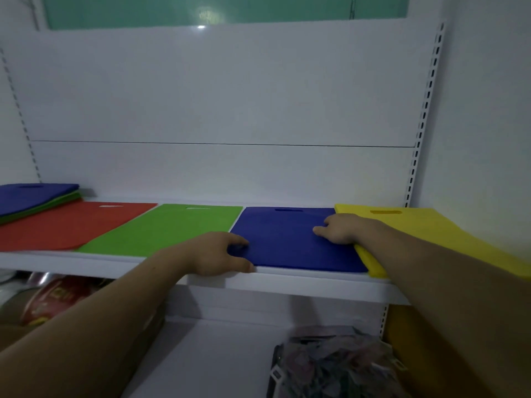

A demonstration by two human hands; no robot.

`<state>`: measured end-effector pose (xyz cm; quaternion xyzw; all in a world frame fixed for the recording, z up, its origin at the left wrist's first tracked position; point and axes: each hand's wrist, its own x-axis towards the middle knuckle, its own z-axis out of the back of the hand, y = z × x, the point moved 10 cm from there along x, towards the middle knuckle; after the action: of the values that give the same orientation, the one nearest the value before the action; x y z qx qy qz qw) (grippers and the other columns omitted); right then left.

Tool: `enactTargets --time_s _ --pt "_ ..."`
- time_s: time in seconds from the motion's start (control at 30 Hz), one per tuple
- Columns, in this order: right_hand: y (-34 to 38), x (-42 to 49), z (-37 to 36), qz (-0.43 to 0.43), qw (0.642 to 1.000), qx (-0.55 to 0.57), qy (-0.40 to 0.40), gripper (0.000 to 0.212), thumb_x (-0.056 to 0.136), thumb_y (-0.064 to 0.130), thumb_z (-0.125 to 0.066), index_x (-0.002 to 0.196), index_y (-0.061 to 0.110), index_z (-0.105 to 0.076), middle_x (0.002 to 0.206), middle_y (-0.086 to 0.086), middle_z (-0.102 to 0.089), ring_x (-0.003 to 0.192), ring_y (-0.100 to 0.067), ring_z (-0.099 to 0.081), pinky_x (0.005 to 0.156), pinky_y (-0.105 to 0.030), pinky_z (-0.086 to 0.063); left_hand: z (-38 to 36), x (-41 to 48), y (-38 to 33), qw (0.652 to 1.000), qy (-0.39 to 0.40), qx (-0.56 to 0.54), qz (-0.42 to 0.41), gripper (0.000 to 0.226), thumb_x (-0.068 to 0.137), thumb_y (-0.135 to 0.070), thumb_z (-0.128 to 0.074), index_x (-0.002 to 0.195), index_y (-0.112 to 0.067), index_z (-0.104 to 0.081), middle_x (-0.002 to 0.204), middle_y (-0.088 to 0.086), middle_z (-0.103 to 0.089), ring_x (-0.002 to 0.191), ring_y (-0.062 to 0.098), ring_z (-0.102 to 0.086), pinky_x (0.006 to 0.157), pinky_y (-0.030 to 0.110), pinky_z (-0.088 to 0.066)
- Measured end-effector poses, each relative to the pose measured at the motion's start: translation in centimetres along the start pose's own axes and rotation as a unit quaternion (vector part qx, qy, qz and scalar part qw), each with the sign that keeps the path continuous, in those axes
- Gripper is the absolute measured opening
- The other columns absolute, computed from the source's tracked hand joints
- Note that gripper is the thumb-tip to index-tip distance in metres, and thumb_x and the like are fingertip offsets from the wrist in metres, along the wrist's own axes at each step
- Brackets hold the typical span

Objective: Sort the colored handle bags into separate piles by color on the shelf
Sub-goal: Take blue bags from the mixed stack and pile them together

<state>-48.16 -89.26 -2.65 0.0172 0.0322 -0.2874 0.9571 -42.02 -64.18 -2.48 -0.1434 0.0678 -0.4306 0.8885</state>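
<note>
On white metal shelf [287, 285], flat bags lying side by side: red fabric handle bag [71, 225], green fabric handle bag [161, 228], blue fabric handle bag [284, 242], yellow fabric handle bag [416, 228], the yellow looking thicker. Left hand [212, 257] gripping blue bag's front-left corner, fingers curling on top, thumb lying along front edge. Right hand [342, 228] resting on blue bag's right side, just beside yellow, fingers bending; cannot tell whether pinching fabric. Far left, mixed stack [34, 196] sitting partly on red bag, blue topping green.
</note>
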Motion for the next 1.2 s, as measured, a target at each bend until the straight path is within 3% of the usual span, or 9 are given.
enactTargets --time_s 0.17,0.5,0.6,0.83,0.97,1.2 --pt "2.5 -0.9 2.8 0.049 0.996 0.040 -0.068 0.067 0.096 0.056 -0.036 0.146 0.012 -0.034 0.152 -0.007 -0.033 0.136 -0.026 -0.035 0.109 -0.035 -0.031 0.9 -1.0 0.4 0.999 -0.031 -0.022 0.021 0.068 0.081 -0.051 -0.064 0.141 -0.029 -0.041 0.148 -0.004 -0.038 0.133 0.016 -0.037 0.102 0.025 -0.028" --pt "13.7 -4.4 5.7 0.135 0.981 0.080 -0.111 0.066 0.096 0.053 -0.039 0.147 0.013 -0.031 0.152 -0.007 -0.032 0.136 -0.025 -0.035 0.106 -0.034 -0.032 5.7 -7.5 4.9 0.990 -0.135 -0.025 0.022 0.061 0.085 -0.044 -0.063 0.140 -0.026 -0.043 0.148 -0.004 -0.039 0.134 0.014 -0.036 0.107 0.025 -0.026" --pt "19.7 -5.2 6.2 0.160 0.976 0.081 -0.120 0.066 0.096 0.053 -0.040 0.147 0.012 -0.032 0.152 -0.008 -0.033 0.136 -0.026 -0.035 0.105 -0.032 -0.032 7.3 -10.8 8.8 0.988 -0.149 -0.006 0.037 0.062 0.086 -0.045 -0.062 0.141 -0.025 -0.041 0.149 -0.004 -0.038 0.134 0.014 -0.036 0.105 0.022 -0.027" --pt "36.1 -7.8 6.9 0.225 0.961 0.111 -0.119 0.065 0.096 0.054 -0.040 0.147 0.014 -0.032 0.152 -0.007 -0.033 0.136 -0.026 -0.035 0.107 -0.034 -0.032 11.9 -19.7 20.9 0.978 -0.178 0.007 0.107 0.063 0.087 -0.049 -0.059 0.143 -0.028 -0.037 0.148 -0.007 -0.038 0.133 0.013 -0.037 0.107 0.031 -0.031" --pt "45.4 -9.3 6.9 0.254 0.949 0.137 -0.124 0.065 0.094 0.056 -0.043 0.145 0.016 -0.036 0.149 -0.007 -0.038 0.133 -0.025 -0.039 0.105 -0.033 -0.035 13.9 -25.2 28.2 0.968 -0.196 -0.024 0.154 0.066 0.085 -0.048 -0.062 0.143 -0.029 -0.036 0.147 -0.007 -0.039 0.120 0.012 -0.049 0.099 0.027 -0.038" --pt "57.1 -10.6 5.9 0.295 0.936 0.156 -0.108 0.059 0.095 0.051 -0.045 0.144 0.019 -0.037 0.145 -0.008 -0.043 0.128 -0.026 -0.044 0.102 -0.033 -0.038 16.6 -31.5 37.6 0.954 -0.210 -0.011 0.215 0.066 0.086 -0.049 -0.059 0.144 -0.029 -0.035 0.149 -0.003 -0.037 0.134 0.018 -0.036 0.106 0.034 -0.032"
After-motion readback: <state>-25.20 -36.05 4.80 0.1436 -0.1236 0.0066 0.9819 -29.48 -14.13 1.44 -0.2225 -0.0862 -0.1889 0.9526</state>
